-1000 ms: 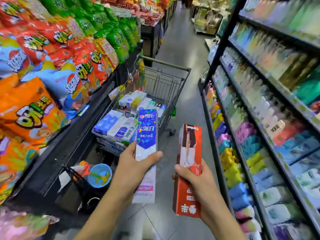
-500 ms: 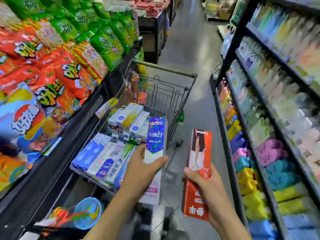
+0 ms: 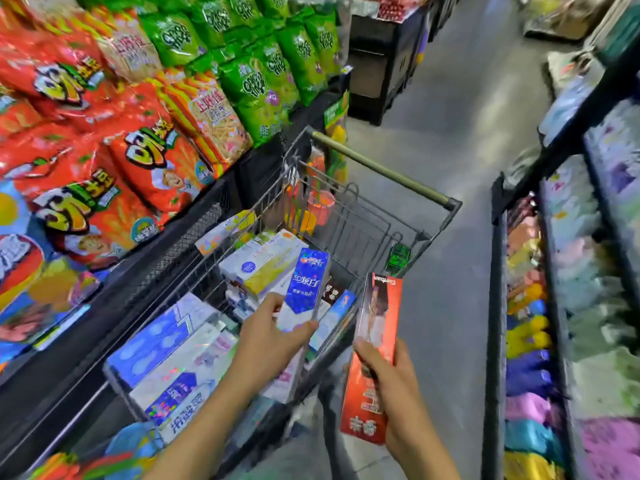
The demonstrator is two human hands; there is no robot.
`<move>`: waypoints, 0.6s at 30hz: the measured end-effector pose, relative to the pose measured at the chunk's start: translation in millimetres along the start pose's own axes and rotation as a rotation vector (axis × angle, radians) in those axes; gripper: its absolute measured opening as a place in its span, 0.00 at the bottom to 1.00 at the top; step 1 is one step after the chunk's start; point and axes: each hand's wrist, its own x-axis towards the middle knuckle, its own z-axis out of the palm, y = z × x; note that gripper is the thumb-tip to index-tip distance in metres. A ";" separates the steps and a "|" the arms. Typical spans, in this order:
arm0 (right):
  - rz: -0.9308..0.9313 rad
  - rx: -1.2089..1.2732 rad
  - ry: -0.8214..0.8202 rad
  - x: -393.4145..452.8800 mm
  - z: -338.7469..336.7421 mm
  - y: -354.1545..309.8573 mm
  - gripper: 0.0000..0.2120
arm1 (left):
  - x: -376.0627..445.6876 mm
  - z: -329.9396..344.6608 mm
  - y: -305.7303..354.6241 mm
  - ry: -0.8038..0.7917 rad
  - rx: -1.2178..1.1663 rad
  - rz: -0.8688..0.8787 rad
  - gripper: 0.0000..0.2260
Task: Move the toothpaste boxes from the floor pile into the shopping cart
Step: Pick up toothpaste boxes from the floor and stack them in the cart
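Observation:
My left hand (image 3: 273, 344) grips a blue and white toothpaste box (image 3: 306, 282), holding it upright over the near side of the wire shopping cart (image 3: 363, 230). My right hand (image 3: 391, 379) grips a red toothpaste box (image 3: 377, 327) just outside the cart's right side, above the floor. Several toothpaste boxes (image 3: 194, 358) in blue, white and yellow lie stacked inside the cart. The floor pile is out of view.
Snack bags (image 3: 145, 109) fill the shelf to the left, close against the cart. A dark shelf unit (image 3: 568, 306) with colourful packages lines the right. A grey aisle floor (image 3: 460, 109) runs ahead. The cart's handle bar (image 3: 384, 171) is at the far end.
Both hands have moved forward toward the cart. The blue box now hangs over the basket, and the red box has come up beside the cart's right side.

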 end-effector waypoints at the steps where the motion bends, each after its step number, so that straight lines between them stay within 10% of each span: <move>1: 0.016 0.002 0.000 16.2 4.5 -3.3 0.14 | 16.7 3.8 -2.9 0.008 0.003 -0.011 0.13; 18: 0.297 -0.078 -0.092 204.9 27.7 -32.2 0.25 | 253.3 68.3 -92.7 -0.374 0.717 -0.012 0.35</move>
